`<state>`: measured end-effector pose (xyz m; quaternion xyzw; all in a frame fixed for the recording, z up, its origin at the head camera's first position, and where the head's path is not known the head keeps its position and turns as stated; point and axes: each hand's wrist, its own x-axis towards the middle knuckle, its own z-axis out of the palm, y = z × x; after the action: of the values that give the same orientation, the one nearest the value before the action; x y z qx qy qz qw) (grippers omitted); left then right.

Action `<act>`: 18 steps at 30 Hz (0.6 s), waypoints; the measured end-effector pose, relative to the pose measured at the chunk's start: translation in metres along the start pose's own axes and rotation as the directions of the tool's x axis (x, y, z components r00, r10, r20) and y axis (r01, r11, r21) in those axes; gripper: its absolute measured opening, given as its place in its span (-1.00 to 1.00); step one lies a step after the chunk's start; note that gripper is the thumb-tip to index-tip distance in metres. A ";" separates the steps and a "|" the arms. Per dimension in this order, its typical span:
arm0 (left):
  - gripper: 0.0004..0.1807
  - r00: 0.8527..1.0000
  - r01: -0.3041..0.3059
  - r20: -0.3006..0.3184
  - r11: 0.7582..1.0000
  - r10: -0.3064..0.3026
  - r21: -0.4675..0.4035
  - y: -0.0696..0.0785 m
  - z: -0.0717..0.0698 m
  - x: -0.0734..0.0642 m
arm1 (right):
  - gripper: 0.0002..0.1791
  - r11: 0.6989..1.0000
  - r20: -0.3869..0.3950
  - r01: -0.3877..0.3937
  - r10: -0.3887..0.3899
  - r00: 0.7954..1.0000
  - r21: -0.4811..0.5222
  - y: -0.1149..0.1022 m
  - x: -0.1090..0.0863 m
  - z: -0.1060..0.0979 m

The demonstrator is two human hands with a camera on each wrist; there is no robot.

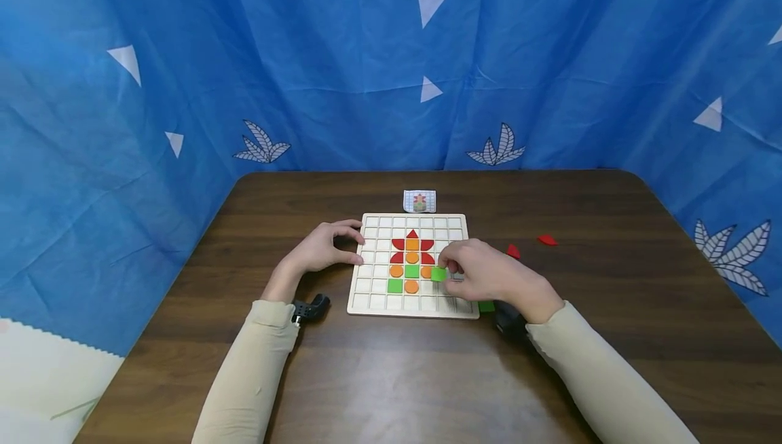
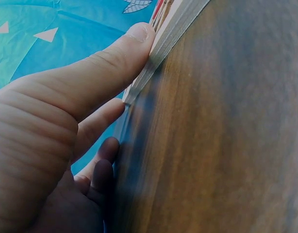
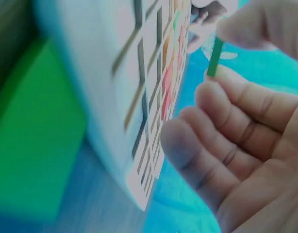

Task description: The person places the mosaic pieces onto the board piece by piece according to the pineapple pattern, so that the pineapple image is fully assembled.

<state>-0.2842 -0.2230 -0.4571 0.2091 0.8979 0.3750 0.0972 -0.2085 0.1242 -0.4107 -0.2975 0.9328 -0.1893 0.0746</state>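
A pale gridded board (image 1: 369, 303) lies on the table, carrying red, orange and green tiles in its middle cells. My right hand (image 1: 489, 273) pinches a green square tile (image 1: 438, 274) between thumb and index finger, above the board's right half. In the right wrist view that tile (image 3: 215, 57) shows edge-on, and the other fingers are bent beneath. At the board's left edge, my left hand (image 1: 320, 247) touches the rim with thumb and fingertips. The left wrist view shows its straight thumb (image 2: 115, 60) against the board's side, with the other fingers loosely bent.
A small printed card (image 1: 419, 201) with a coloured pattern lies behind the board. Loose red pieces (image 1: 547, 239) lie to the right. A green tile (image 1: 486, 307) sits by the board's near right corner, partly hidden by the right wrist. A blue curtain hangs behind the table.
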 end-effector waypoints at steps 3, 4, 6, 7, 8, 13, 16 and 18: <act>-0.64 1.000 -0.006 0.000 1.000 0.006 -0.006 -0.002 0.000 0.001 | -0.76 0.999 0.011 0.016 -0.016 1.000 -0.031 -0.007 0.006 0.007; -0.64 1.000 -0.010 0.000 1.000 0.010 -0.006 -0.002 0.000 0.002 | -0.79 0.999 0.009 0.023 -0.022 1.000 -0.037 -0.008 0.007 0.009; -0.64 1.000 -0.019 -0.001 1.000 0.019 0.000 -0.001 -0.001 0.003 | -0.84 0.998 -0.002 0.044 -0.045 0.999 -0.054 -0.010 0.008 0.012; -0.64 1.000 -0.024 -0.001 1.000 0.024 0.002 -0.001 -0.001 0.003 | -0.87 0.997 -0.006 0.055 -0.056 0.998 -0.063 -0.010 0.009 0.013; -0.64 1.000 -0.027 0.000 1.000 0.027 0.003 -0.001 -0.001 0.004 | -0.88 0.995 -0.009 0.066 -0.067 0.998 -0.068 -0.010 0.009 0.015; -0.65 1.000 -0.022 0.002 1.000 0.022 0.003 -0.003 -0.001 0.003 | -0.88 0.992 0.004 0.085 -0.085 0.996 -0.093 -0.012 0.009 0.019; -0.65 1.000 -0.015 -0.001 1.000 0.015 -0.001 -0.003 0.000 0.002 | -0.85 0.993 0.019 0.083 -0.082 0.996 -0.086 -0.013 0.009 0.019; -0.65 1.000 -0.012 -0.001 1.000 0.012 -0.008 -0.003 0.000 0.002 | -0.84 0.994 0.027 0.068 -0.066 0.997 -0.080 -0.012 0.009 0.018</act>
<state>-0.2865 -0.2241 -0.4595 0.2139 0.8952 0.3792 0.0953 -0.2047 0.1044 -0.4227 -0.3339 0.9281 -0.1501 0.0676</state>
